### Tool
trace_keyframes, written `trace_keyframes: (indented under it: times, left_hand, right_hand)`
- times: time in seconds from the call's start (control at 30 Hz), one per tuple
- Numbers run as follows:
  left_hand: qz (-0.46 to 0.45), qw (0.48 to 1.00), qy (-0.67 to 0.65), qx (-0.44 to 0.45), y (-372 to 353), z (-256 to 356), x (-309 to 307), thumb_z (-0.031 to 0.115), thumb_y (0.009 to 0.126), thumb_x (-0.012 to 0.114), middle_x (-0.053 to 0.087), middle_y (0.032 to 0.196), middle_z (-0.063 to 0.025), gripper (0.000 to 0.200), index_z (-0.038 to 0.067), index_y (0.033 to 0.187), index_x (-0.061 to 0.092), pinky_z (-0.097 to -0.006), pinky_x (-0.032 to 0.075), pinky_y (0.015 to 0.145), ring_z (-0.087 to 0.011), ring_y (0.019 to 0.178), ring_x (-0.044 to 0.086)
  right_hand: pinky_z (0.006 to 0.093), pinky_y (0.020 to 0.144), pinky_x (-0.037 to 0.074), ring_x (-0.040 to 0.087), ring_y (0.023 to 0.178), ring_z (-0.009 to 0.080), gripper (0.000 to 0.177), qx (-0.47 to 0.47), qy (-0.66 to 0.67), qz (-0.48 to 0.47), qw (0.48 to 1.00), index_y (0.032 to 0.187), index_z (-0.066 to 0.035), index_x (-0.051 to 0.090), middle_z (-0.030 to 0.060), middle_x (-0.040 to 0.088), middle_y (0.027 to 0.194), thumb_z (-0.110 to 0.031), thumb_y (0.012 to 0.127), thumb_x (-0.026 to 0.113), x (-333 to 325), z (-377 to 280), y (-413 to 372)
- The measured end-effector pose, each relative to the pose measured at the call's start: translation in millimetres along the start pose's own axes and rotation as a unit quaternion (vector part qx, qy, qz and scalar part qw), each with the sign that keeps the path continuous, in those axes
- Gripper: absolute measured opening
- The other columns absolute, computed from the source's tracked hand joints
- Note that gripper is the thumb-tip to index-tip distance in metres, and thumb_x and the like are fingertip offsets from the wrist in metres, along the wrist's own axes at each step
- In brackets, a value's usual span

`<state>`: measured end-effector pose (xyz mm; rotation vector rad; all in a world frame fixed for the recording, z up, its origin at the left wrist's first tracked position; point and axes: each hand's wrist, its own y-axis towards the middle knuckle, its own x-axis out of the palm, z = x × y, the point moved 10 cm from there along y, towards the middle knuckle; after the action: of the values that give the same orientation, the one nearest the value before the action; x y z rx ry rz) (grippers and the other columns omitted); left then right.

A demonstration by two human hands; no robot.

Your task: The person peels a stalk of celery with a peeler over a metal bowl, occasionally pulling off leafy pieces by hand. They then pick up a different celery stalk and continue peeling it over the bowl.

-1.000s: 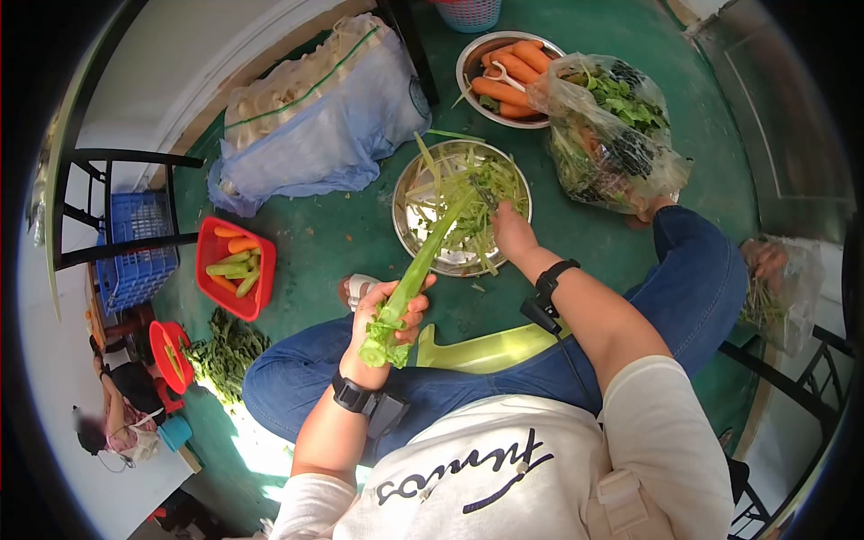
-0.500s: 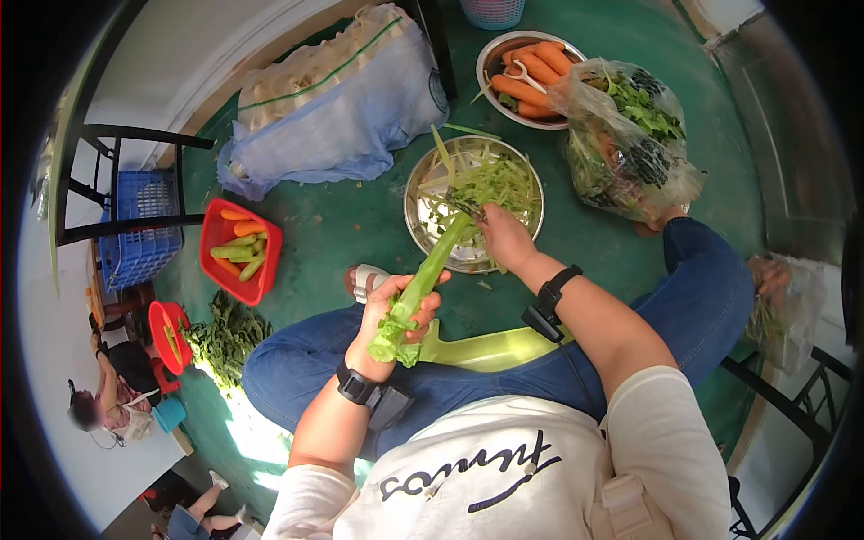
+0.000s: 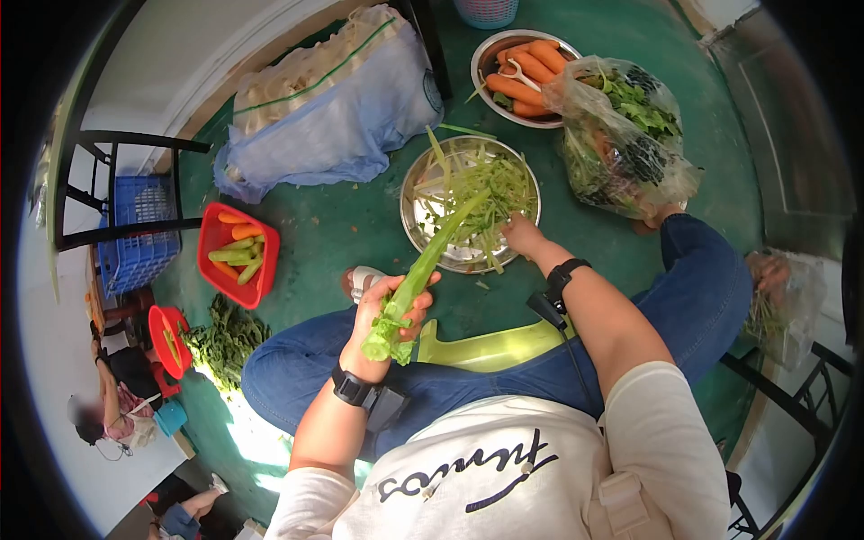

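Note:
My left hand is wrapped round the thick end of a pale green celtuce stem. The stem slants up and right, its tip over a round steel bowl. Thin green peelings lie heaped in the bowl. My right hand is closed at the bowl's right side, apart from the stem; the peeler in its fingers is mostly hidden. Below the bowl, a yellow-green plastic piece lies between my legs.
Carrots and a white Y-shaped peeler fill a second bowl. Beside it is a clear bag of greens. A red basin holds peeled vegetables, near leafy greens. A blue-white sack lies behind. Another person sits left.
My right hand has moved right and slightly down, away from the stem to the bowl's right edge. The stem's tip now shows uncovered. My left hand has shifted slightly left, still gripping it.

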<state>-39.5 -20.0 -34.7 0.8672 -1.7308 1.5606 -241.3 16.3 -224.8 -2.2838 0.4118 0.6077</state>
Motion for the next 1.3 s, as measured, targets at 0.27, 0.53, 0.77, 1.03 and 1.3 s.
trace_keyframes:
  times: [0.27,0.53,0.77,1.03,1.3]
  left_hand:
    - [0.075,0.993,0.08,0.036,3.5,7.1,-5.9,0.029,0.088,0.034,0.055,0.079,-0.0128,0.038,0.001,0.113,0.041,-0.0254,0.045,0.041,-0.0162,0.052,0.052]
    - [0.0,0.994,0.102,0.026,8.2,10.4,12.1,0.029,0.09,0.036,0.059,0.086,-0.0178,0.04,0.004,0.121,0.037,-0.0273,0.051,0.049,-0.0206,0.061,0.059]
    - [-0.039,0.982,0.16,0.092,3.8,27.6,47.0,0.036,0.091,0.029,0.056,0.089,-0.0225,0.047,-0.001,0.118,0.036,-0.0269,0.051,0.044,-0.0217,0.055,0.06]
    - [0.174,0.759,0.581,0.238,26.6,45.9,23.8,0.017,0.084,0.05,0.056,0.088,-0.0062,0.028,0.0,0.106,0.05,-0.0249,0.044,0.067,-0.0106,0.076,0.053]
    - [0.085,0.889,0.412,0.179,33.0,11.9,30.5,0.027,0.09,0.038,0.057,0.084,-0.0041,0.03,0.006,0.108,0.051,-0.0253,0.046,0.063,-0.0118,0.072,0.055]
  right_hand:
    - [0.0284,0.049,0.039,0.049,0.054,0.0145,0.024,-0.024,0.204,0.171,0.964,0.091,-0.003,0.057,0.0049,0.053,0.064,-0.017,0.072,0.062,-39.1,-21.1,-12.3]
    - [0.0269,0.073,0.044,0.056,0.085,0.0164,0.042,-0.334,0.124,-0.034,0.934,0.103,-0.003,0.055,0.0095,0.057,0.101,-0.005,0.063,0.067,-38.0,-166.7,-77.8]
    - [0.0259,0.067,0.044,0.056,0.072,0.0154,0.034,-0.139,0.178,-0.133,0.965,0.1,0.0,0.055,0.0063,0.06,0.08,-0.008,0.069,0.066,-30.2,-172.9,-91.6]
    - [0.0196,0.038,0.032,0.04,0.044,0.0038,0.027,0.0,0.451,-0.169,0.876,0.091,-0.004,0.046,0.0029,0.057,0.073,-0.022,0.079,0.061,-33.1,-168.7,-100.7]
    - [0.0155,0.035,0.032,0.039,0.043,0.0033,0.028,0.057,0.535,-0.276,0.797,0.098,0.0,0.048,0.0081,0.059,0.08,-0.025,0.085,0.051,-5.3,-152.8,-98.9]
